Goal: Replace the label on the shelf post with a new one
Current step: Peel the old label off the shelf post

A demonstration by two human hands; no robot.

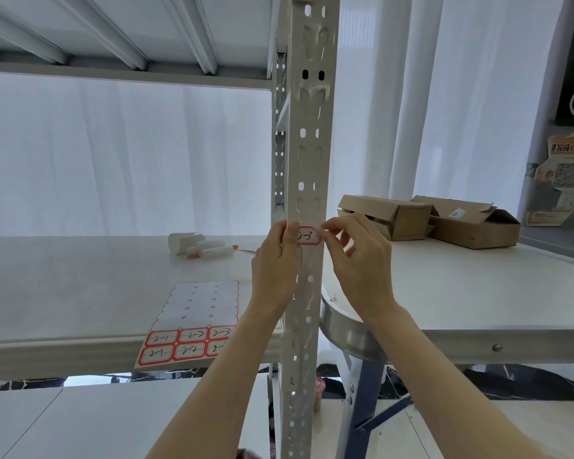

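Observation:
A white perforated shelf post (307, 154) stands upright in the middle of the view. A red-bordered label (308, 235) with handwriting sits on its front face. My left hand (274, 270) presses its thumb on the label's left end. My right hand (358, 260) pinches the label's right edge with thumb and forefinger. A label sheet (193, 321) lies on the shelf board (80, 293), with several written labels in its lower rows, the upper rows peeled bare.
White markers with red tips and a rolled paper (199, 248) lie further back on the shelf. To the right, a table (478, 293) holds two cardboard boxes (428, 220). White curtains hang behind. An upper shelf (113, 34) is overhead.

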